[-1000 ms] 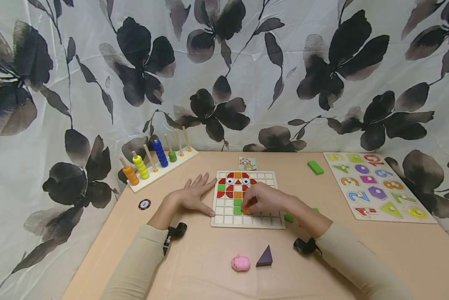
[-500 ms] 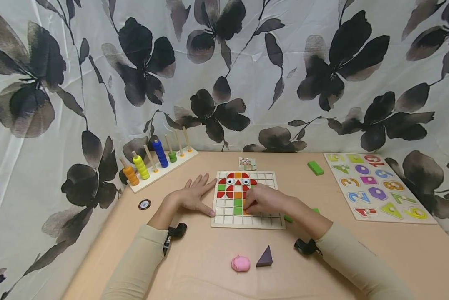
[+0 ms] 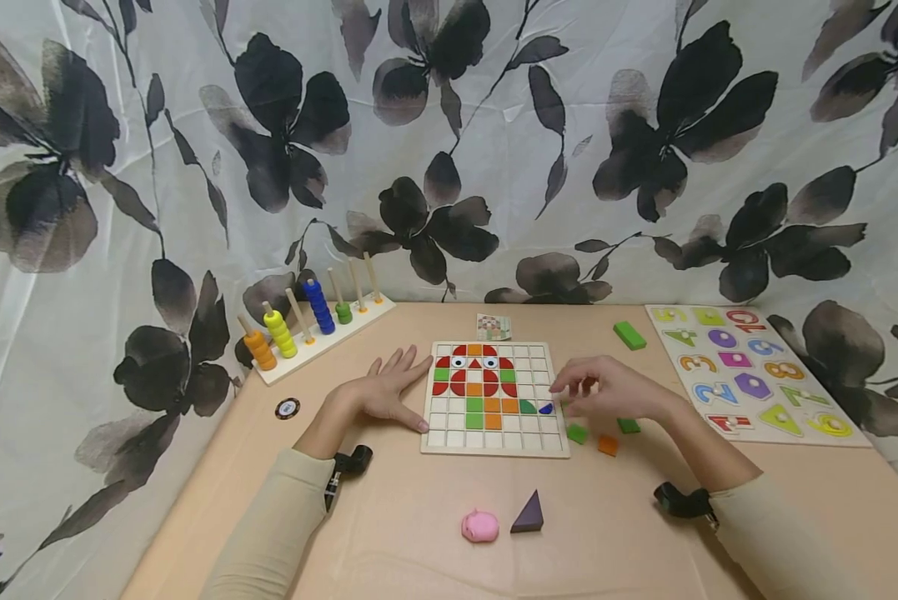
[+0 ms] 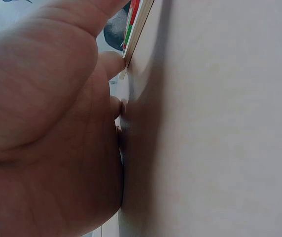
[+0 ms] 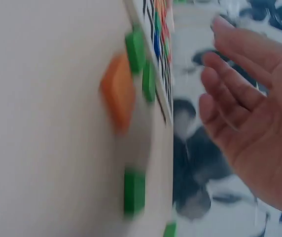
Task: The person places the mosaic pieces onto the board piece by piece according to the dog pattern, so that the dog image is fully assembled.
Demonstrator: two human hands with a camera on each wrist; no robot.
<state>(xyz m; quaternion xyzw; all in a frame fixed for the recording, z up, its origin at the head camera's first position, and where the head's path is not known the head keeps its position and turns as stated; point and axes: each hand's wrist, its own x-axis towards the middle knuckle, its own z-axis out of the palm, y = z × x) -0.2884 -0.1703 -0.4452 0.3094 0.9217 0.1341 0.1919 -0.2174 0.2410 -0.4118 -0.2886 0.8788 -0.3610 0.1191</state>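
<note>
A white grid board point(image 3: 449, 442) carries red, green and orange tiles in an owl-like pattern with two eyes. My left hand point(image 3: 384, 393) lies with spread, straight fingers at the board's left edge, fingertips and thumb touching it. Above the board's right edge hovers my right hand point(image 3: 606, 387), fingers loosely bent; in the right wrist view that hand point(image 5: 259, 94) holds nothing. An orange tile point(image 3: 494, 421) sits in a lower cell beside a green one. Farther right on the grid are a green rounded piece point(image 3: 527, 407) and a blue piece point(image 3: 545, 408).
Loose beside the board lie an orange tile point(image 3: 608, 446) and green pieces point(image 3: 577, 433). A green block point(image 3: 630, 336) is farther back. Around stand a peg stacker point(image 3: 328, 337), number puzzle point(image 3: 756, 375), picture card point(image 3: 494, 327), round chip point(image 3: 287, 408), pink figure point(image 3: 480, 526) and purple wedge point(image 3: 527, 512).
My right hand has let go of the orange tile in the board's lower cell and moved right, uncovering the green and blue pieces. My left hand has stayed put.
</note>
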